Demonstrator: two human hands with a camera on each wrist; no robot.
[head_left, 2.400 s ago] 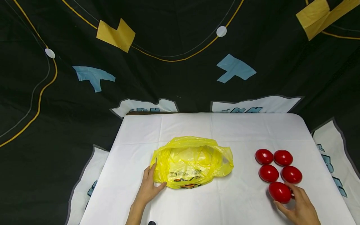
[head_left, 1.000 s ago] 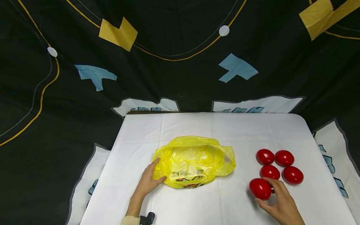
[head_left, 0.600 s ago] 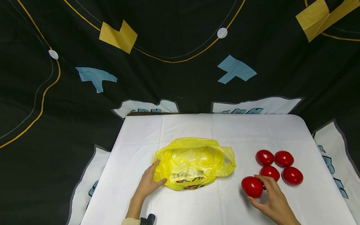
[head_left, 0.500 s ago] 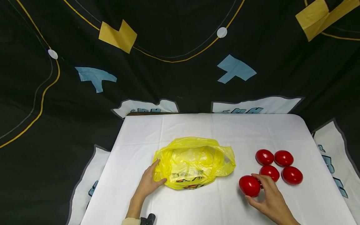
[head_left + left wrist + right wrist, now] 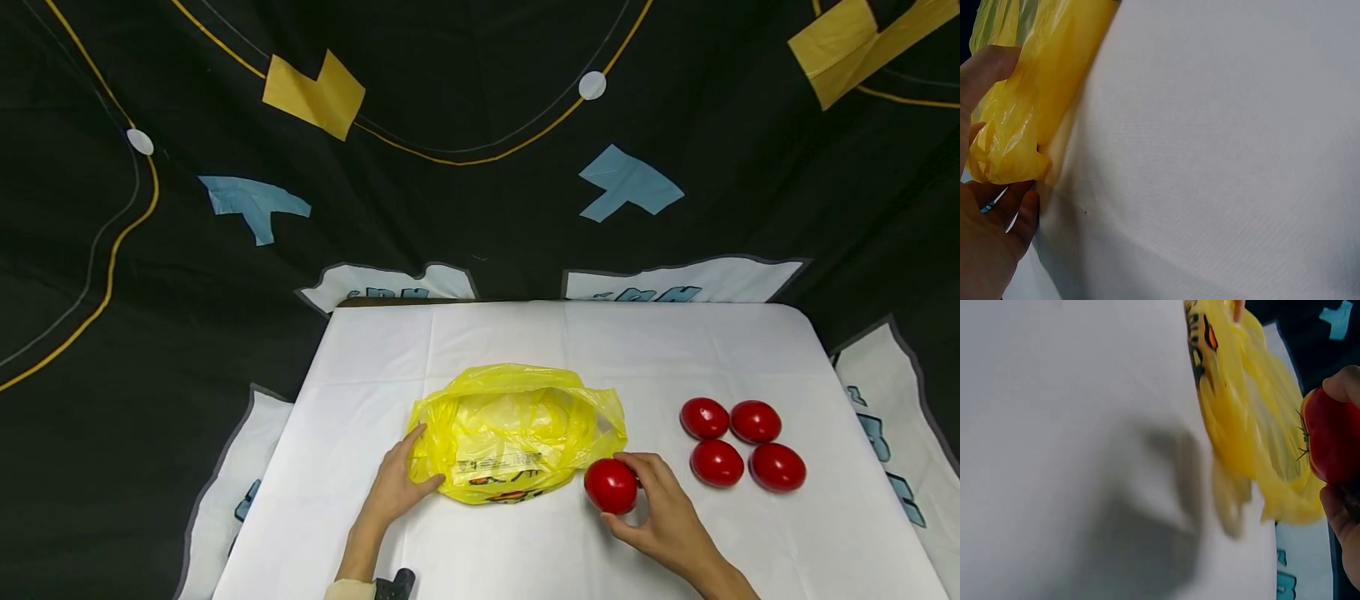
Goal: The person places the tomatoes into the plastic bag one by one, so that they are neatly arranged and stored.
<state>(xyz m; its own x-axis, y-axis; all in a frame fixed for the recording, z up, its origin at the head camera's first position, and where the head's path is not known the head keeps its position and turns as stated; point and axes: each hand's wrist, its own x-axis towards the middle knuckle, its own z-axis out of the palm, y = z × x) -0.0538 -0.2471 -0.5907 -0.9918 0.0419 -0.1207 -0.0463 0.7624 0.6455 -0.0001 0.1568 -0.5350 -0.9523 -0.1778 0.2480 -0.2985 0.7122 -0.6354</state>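
My right hand grips a red tomato between thumb and fingers, just off the bag's lower right corner. In the right wrist view, the green stem of the held tomato faces the bag. A crumpled yellow plastic bag lies at mid-table, its mouth gaping toward the far side. My left hand holds the bag's left end, thumb at the near side and fingers at the far side. The left wrist view has the yellow film between thumb and fingers.
Several more tomatoes sit grouped on the right of the white-covered table. A dark curtain with coloured patches hangs behind the table. A black device is at the left wrist.
The right hand has carried the tomato leftward from beside the other tomatoes to the bag's right side. The left hand and bag stay nearly still.
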